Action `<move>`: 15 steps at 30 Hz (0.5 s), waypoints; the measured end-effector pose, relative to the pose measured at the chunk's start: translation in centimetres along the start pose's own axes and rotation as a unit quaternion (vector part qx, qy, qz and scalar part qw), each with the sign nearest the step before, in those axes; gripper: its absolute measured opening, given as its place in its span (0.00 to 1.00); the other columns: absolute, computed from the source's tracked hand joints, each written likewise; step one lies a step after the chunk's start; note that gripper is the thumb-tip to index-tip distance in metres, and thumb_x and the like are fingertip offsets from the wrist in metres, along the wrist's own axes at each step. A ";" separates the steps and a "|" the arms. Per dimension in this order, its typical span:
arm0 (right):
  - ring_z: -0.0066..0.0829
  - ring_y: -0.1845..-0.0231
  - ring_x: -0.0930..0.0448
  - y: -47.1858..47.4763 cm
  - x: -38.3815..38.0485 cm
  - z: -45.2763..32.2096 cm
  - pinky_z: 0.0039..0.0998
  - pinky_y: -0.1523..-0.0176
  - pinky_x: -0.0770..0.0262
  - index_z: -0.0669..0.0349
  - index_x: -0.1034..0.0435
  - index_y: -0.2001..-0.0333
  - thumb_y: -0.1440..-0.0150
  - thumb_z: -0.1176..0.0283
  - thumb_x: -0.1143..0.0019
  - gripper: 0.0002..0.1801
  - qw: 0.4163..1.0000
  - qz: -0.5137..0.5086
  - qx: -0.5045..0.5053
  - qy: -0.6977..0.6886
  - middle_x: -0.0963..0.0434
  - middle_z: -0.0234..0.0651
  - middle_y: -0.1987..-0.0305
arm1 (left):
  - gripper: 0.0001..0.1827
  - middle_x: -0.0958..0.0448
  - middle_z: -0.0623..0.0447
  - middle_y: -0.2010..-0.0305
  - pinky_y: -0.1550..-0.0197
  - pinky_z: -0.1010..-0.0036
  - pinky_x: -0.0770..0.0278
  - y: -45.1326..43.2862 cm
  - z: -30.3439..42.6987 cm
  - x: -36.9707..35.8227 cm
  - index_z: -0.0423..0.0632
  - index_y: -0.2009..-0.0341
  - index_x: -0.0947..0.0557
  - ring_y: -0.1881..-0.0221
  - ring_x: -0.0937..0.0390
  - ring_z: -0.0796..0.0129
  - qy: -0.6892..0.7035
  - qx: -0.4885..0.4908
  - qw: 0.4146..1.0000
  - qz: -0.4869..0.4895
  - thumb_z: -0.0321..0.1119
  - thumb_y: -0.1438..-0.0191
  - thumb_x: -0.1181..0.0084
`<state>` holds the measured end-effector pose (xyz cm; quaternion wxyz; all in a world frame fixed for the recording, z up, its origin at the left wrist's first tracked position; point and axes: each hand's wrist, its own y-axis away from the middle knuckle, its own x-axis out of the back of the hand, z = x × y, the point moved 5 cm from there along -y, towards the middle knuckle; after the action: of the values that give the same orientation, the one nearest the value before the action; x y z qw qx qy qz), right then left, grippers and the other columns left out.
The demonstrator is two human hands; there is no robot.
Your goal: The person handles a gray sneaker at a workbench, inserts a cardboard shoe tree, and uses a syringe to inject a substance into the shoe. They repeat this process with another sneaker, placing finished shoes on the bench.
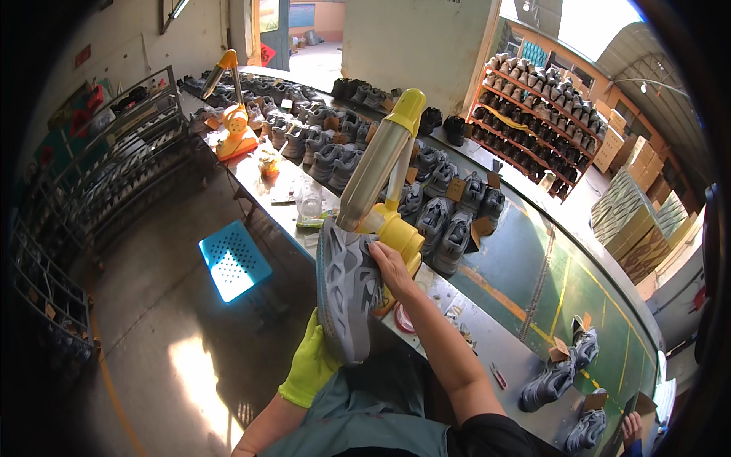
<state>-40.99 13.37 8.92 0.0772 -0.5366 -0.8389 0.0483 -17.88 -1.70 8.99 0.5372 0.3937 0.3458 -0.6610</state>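
Note:
A grey athletic shoe [348, 291] is held between both hands, its heel end close beneath the metal nozzle of a yellow hot-air blower [394, 223]. My left hand [314, 360], in a bright yellow-green glove, grips the shoe along its sole side near the lower end. My bare right hand [391, 265] holds the upper part of the shoe, thumb on top; some of its fingers are hidden. A roll of red-rimmed tape [404, 320] lies on the metal bench beside my right forearm, and small thread snips [498, 376] lie further down the bench.
Rows of grey shoes [437, 225] with cardboard tags stand on the green conveyor [514, 274] behind the blower. An orange blower [235, 134] stands at the bench's far end. A blue plastic stool [235, 260] is at the left. A co-worker's hand [632, 428] shows at lower right.

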 end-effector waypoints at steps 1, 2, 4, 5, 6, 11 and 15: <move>0.11 0.58 0.30 0.3 0.0 0.0 0.19 0.52 0.32 0.62 0.26 0.55 0.22 0.55 0.54 0.20 1.000 -0.002 0.006 0.008 0.27 0.19 0.60 | 0.31 0.34 0.47 0.22 0.34 0.48 0.19 0.1 -0.2 0.7 0.62 0.18 0.47 0.28 0.27 0.51 -0.007 -0.001 1.000 0.023 0.43 0.21 0.59; 0.11 0.58 0.31 0.7 -0.1 0.0 0.19 0.52 0.32 0.61 0.26 0.56 0.22 0.55 0.54 0.20 1.000 -0.004 0.012 0.015 0.28 0.18 0.61 | 0.31 0.35 0.48 0.22 0.31 0.49 0.21 0.3 -0.4 1.4 0.62 0.18 0.47 0.27 0.29 0.52 -0.014 -0.001 0.999 0.045 0.42 0.21 0.59; 0.12 0.57 0.31 1.5 -0.2 -0.4 0.19 0.51 0.32 0.62 0.27 0.55 0.22 0.56 0.54 0.19 0.998 -0.002 0.036 0.047 0.28 0.19 0.60 | 0.31 0.35 0.49 0.21 0.28 0.52 0.25 0.5 -0.5 1.9 0.61 0.18 0.46 0.25 0.30 0.55 -0.015 0.001 0.999 0.052 0.42 0.21 0.59; 0.12 0.56 0.31 2.0 -0.2 -0.6 0.20 0.51 0.32 0.62 0.27 0.55 0.22 0.56 0.54 0.19 0.997 0.000 0.047 0.063 0.28 0.19 0.60 | 0.31 0.35 0.50 0.21 0.26 0.54 0.27 0.6 -0.6 2.1 0.61 0.18 0.46 0.25 0.30 0.56 -0.016 0.003 0.998 0.056 0.41 0.21 0.59; 0.16 0.58 0.32 2.4 -0.7 -1.4 0.23 0.52 0.32 0.63 0.29 0.57 0.22 0.57 0.53 0.19 0.997 0.003 0.057 0.058 0.30 0.23 0.62 | 0.31 0.35 0.50 0.21 0.27 0.54 0.26 0.9 -0.6 2.6 0.61 0.18 0.46 0.25 0.30 0.56 -0.021 0.006 0.998 0.060 0.41 0.21 0.58; 0.24 0.59 0.32 4.2 -1.6 -2.7 0.31 0.52 0.31 0.65 0.33 0.59 0.24 0.61 0.51 0.17 0.995 0.008 0.091 0.043 0.31 0.33 0.65 | 0.31 0.34 0.50 0.22 0.27 0.54 0.26 1.2 -1.0 4.3 0.60 0.18 0.45 0.25 0.30 0.56 -0.046 0.021 0.996 0.077 0.41 0.22 0.58; 0.23 0.55 0.30 5.6 -2.7 -4.4 0.30 0.47 0.31 0.66 0.32 0.53 0.23 0.62 0.53 0.15 0.995 -0.007 0.085 0.049 0.29 0.33 0.59 | 0.31 0.33 0.50 0.22 0.27 0.55 0.26 1.3 -0.8 5.5 0.59 0.19 0.44 0.26 0.29 0.57 -0.069 0.010 0.995 0.072 0.41 0.22 0.57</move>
<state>-34.05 13.31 12.13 0.1636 -0.5235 -0.8310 0.0929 -17.11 -3.62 3.64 0.6021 0.3766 0.2724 -0.6493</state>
